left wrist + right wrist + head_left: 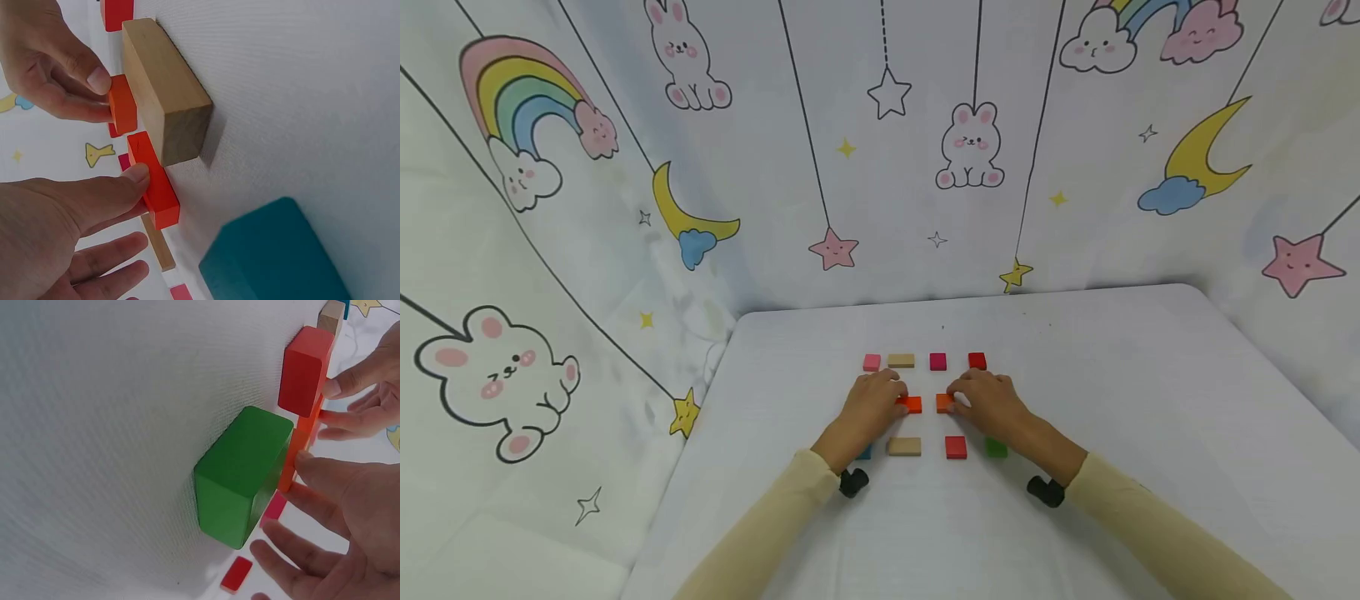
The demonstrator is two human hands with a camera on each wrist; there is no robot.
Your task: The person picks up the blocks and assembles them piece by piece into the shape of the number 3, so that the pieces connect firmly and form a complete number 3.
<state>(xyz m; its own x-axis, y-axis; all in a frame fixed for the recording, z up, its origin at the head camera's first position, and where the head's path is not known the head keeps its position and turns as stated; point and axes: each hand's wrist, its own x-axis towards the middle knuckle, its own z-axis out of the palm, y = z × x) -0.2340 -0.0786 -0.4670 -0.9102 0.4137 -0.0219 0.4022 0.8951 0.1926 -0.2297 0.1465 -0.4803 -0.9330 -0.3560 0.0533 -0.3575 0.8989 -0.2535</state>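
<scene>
My left hand [868, 407] pinches a red-orange block [154, 181] between thumb and fingers, in the middle row on the white table. Across a small gap, my right hand [994, 402] holds an orange block [292, 459] by its right end, thumb on the near side. Nearer to me lie a plain wooden block [905, 447], a red block [956, 447] and a green block [244, 469]. A blue-teal block [275, 256] is partly hidden under my left wrist in the head view.
Behind the hands runs a row with a pink block [872, 362], a wooden block [901, 360], a magenta block [937, 362] and a dark red block [977, 361]. A white cloth with cartoon prints [910, 192] hangs behind the table [1150, 375].
</scene>
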